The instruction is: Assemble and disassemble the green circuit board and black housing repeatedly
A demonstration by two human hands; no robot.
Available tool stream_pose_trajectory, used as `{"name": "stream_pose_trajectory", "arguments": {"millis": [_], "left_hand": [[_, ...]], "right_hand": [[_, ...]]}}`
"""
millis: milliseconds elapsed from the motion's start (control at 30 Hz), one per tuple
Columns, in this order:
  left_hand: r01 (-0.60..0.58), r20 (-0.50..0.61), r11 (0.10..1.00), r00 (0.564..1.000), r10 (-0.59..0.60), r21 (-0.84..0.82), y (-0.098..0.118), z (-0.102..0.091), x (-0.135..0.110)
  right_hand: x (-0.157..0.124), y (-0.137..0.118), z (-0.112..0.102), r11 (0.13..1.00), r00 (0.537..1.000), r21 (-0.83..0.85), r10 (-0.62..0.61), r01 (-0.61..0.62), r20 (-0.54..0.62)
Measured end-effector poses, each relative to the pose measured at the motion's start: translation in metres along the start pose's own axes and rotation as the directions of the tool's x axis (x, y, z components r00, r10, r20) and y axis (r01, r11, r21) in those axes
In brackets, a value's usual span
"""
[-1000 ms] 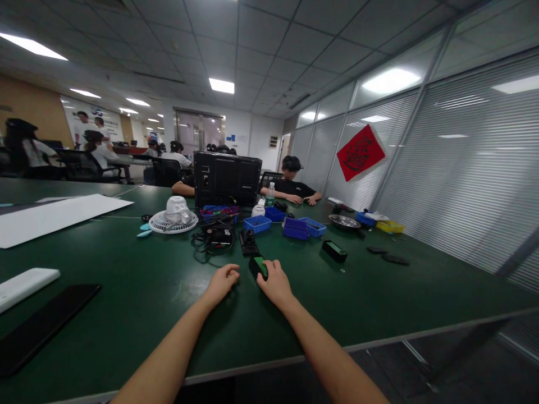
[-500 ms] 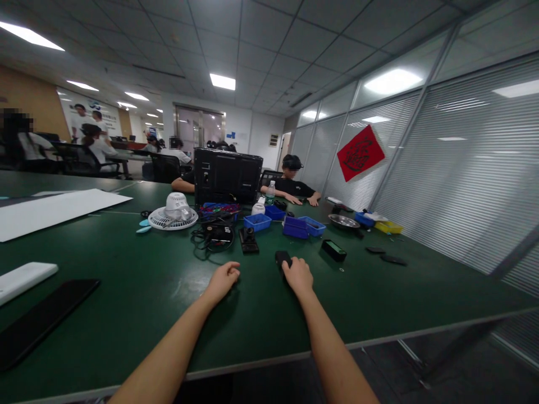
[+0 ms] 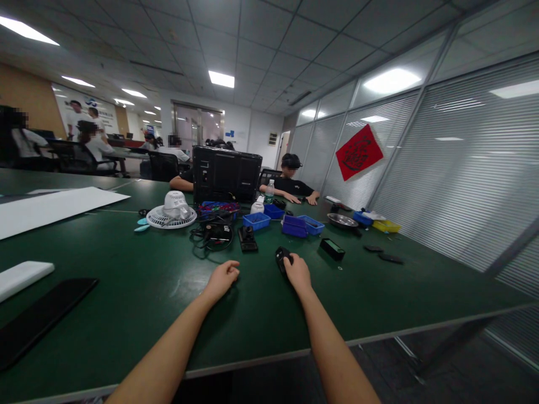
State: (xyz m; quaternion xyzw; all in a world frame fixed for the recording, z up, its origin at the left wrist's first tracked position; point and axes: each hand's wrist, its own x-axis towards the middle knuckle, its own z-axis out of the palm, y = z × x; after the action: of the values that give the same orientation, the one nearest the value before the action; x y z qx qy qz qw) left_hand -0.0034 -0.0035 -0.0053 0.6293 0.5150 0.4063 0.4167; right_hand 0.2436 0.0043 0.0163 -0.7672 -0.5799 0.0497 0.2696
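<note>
My right hand [image 3: 298, 271] is closed around the near side of a small black oblong device [image 3: 282, 258] with light marks on its face. The device is over the green tabletop, and I cannot tell whether it touches it. To its left, my left hand [image 3: 223, 276] rests on the table, its fingers loosely curled in and nothing visible in them. Beyond the hands stands a black part with a round top on a flat base [image 3: 247, 239]. A black box with a green top face [image 3: 332, 248] lies to the right of the device.
A white fan part [image 3: 172, 212], tangled black cables [image 3: 206, 240], blue bins [image 3: 256, 221] and a metal dish [image 3: 342, 221] stand farther back. Behind them is a black screen panel [image 3: 227, 175]; another person [image 3: 290, 184] sits across. Black [image 3: 50, 314] and white [image 3: 25, 279] slabs lie at left.
In my right hand the black device has turned, so its marked face now shows. My left hand has stayed nearly still. The whole view has shifted slightly.
</note>
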Motion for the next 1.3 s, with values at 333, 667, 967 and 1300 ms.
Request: {"name": "stream_pose_trajectory", "arguments": {"millis": [333, 667, 967, 1300], "left_hand": [[-0.007, 0.009, 1.000, 1.000, 0.007, 0.008, 0.001, -0.001, 0.000], [0.002, 0.008, 1.000, 1.000, -0.002, -0.013, -0.001, 0.000, 0.000], [-0.009, 0.009, 1.000, 1.000, 0.008, 0.011, -0.003, 0.001, 0.003], [0.009, 0.011, 0.999, 1.000, -0.010, 0.040, 0.000, -0.001, 0.002]], "right_hand": [[0.007, 0.012, -0.017, 0.982, 0.980, -0.011, 0.191, -0.191, 0.050], [0.006, 0.005, -0.020, 0.945, 0.954, -0.203, 0.282, -0.258, 0.101], [-0.006, -0.001, -0.021, 0.991, 0.871, 0.082, -0.048, 0.101, -0.489], [-0.022, -0.022, 0.006, 0.866, 0.809, -0.122, -0.497, 0.484, -0.314]]}}
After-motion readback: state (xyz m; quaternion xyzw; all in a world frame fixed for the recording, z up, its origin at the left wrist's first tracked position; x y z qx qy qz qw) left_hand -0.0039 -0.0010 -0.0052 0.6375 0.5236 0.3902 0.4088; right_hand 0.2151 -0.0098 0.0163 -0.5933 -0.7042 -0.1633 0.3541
